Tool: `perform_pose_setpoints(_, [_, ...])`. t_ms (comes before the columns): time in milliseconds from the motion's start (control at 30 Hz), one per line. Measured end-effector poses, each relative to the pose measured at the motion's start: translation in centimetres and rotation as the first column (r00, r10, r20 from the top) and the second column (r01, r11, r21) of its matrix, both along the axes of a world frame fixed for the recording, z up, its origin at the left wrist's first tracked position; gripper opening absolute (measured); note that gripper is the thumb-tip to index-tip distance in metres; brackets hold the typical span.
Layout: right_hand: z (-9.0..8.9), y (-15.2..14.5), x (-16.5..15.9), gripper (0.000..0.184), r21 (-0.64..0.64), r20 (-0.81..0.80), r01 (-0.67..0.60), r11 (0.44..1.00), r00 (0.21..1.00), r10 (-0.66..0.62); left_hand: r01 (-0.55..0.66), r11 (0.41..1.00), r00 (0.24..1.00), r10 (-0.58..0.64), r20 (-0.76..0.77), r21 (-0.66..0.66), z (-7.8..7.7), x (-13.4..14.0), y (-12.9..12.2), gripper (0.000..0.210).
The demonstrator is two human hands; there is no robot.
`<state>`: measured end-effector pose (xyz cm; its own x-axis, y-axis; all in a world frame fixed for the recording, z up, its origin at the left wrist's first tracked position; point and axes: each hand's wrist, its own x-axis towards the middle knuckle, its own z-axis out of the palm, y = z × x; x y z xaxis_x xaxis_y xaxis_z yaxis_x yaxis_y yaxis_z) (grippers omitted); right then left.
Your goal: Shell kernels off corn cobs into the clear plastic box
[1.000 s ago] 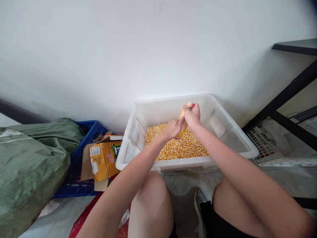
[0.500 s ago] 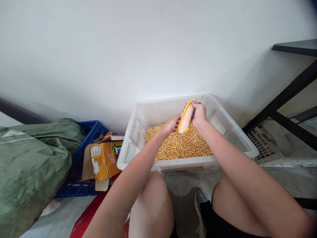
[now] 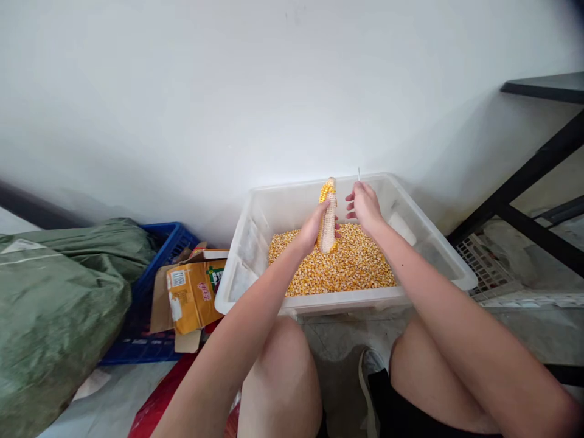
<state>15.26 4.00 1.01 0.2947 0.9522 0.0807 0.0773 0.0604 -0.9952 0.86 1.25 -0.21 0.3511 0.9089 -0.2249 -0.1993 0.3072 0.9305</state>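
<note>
My left hand (image 3: 312, 229) is closed round an ear of corn (image 3: 328, 222), held nearly upright above the kernels. Much of the ear's facing side is bare pale cob, with yellow kernels left along the left side and near the top. Just to the right, my right hand (image 3: 365, 202) grips a thin metal tool (image 3: 358, 174) whose tip points up; the rest of it is hidden in the hand. Loose corn kernels (image 3: 347, 264) cover the bottom of a translucent plastic tub (image 3: 347, 299) below both hands.
A white wall (image 3: 292, 91) rises behind the tub. To the left are a blue crate (image 3: 137, 347), a torn yellow carton (image 3: 194, 295) and a green sack (image 3: 64, 316). A black metal frame (image 3: 538, 158) and a light plastic basket (image 3: 486, 264) stand at the right.
The ear of corn has passed from my right hand to my left and is more upright. My right hand has come off it, and the thin tool now points straight up.
</note>
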Motion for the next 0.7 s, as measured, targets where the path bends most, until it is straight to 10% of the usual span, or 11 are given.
perform_pose_setpoints(200, [2.6,-2.4,3.9,0.03,0.112,0.667,-0.304,0.946,0.729,0.155,-0.002,0.997,0.999,-0.002,-0.052,-0.081,0.3,-0.5,0.0,0.034])
perform_pose_setpoints(467, [5.0,-4.9,5.0,0.035,-0.055,0.885,-0.413,0.909,0.402,0.236,0.091,0.995,0.985,-0.096,-0.144,-0.035,0.9,-0.4,-0.3,0.036])
perform_pose_setpoints(700, [6.1,-5.7,4.4,0.031,-0.106,0.924,-0.403,0.909,0.297,0.24,0.132,0.986,0.969,-0.106,-0.221,0.106,0.0,-0.6,0.1,0.041])
